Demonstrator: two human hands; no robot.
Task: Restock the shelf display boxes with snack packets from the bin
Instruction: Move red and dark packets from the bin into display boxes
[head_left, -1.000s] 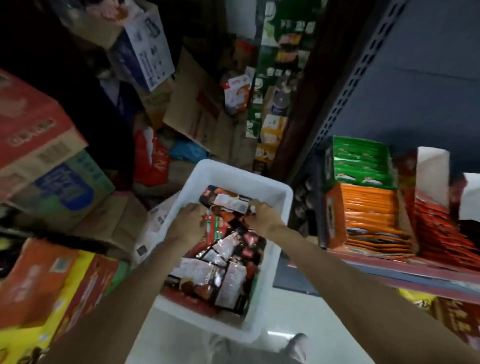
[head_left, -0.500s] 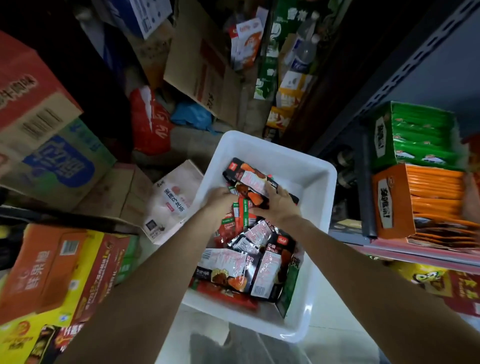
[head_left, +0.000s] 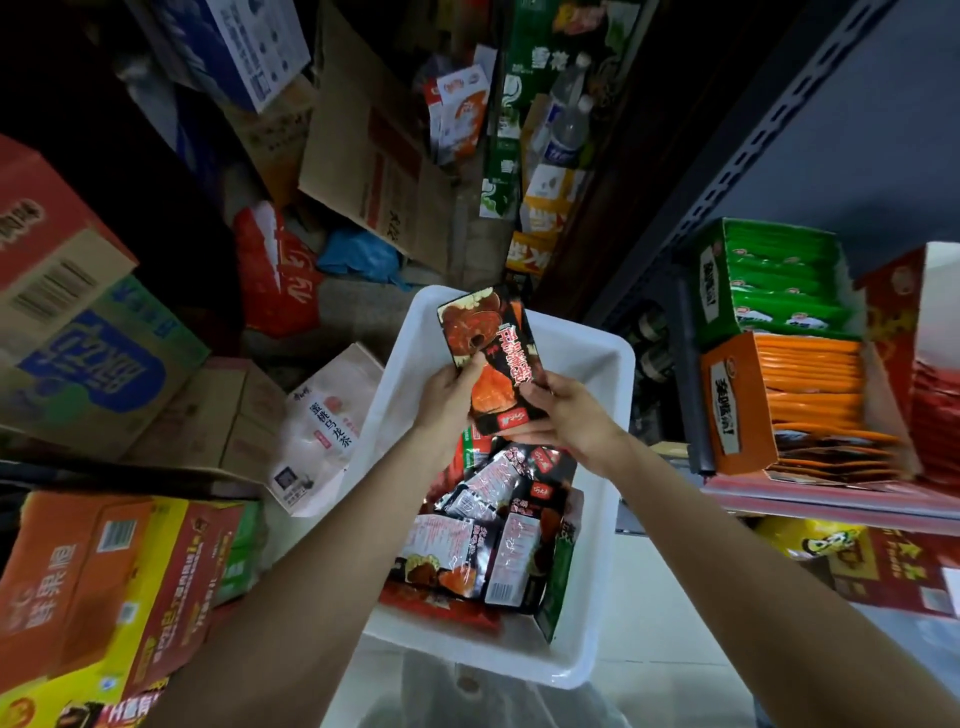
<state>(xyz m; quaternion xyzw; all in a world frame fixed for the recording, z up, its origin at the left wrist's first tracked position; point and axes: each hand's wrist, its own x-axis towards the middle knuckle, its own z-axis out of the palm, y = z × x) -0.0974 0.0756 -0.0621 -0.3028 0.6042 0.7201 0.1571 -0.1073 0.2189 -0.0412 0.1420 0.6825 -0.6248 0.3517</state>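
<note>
Cluttered storeroom floor fills the left and far side, heaped with cardboard cartons (head_left: 78, 332), a red bag (head_left: 275, 270) and loose flattened boxes. At the middle sits a white plastic bin (head_left: 608, 519), its near half piled with black-and-orange snack packets (head_left: 493, 540), some lying face down with barcodes showing. Above the bin's far half, both hands hold one black packet (head_left: 488, 358) lifted clear of the pile, tilted with its long side running from near right to far left. Gripping the packet's left edge is the left hand (head_left: 447, 400), thumb on its face; the right hand (head_left: 571, 415) pinches its near right corner, fingers curled beneath. On the right stands a grey metal shelf (head_left: 831, 499), carrying display boxes side by side: a green display box (head_left: 769, 280) at the far end, an orange display box (head_left: 789, 405) just beside it nearer, both filled with upright rows of packets, and a red display box (head_left: 904, 332) further right.
</note>
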